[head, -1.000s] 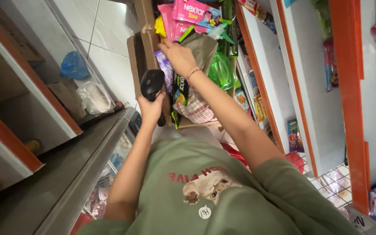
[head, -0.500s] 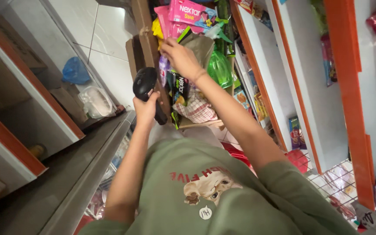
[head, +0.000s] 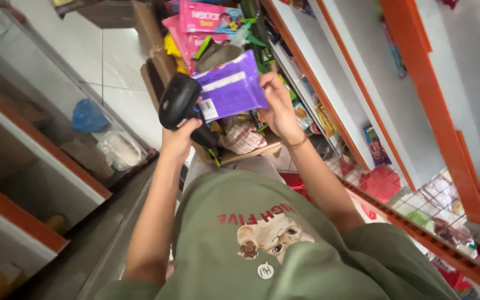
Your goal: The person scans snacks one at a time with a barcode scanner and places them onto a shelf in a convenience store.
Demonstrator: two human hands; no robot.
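Above the box, purple pack now lifted out, pinched in right hand; left hand gripping scanner, aimed at its barcode.

Purple packet with white label, pink packets behind, perhaps snacks
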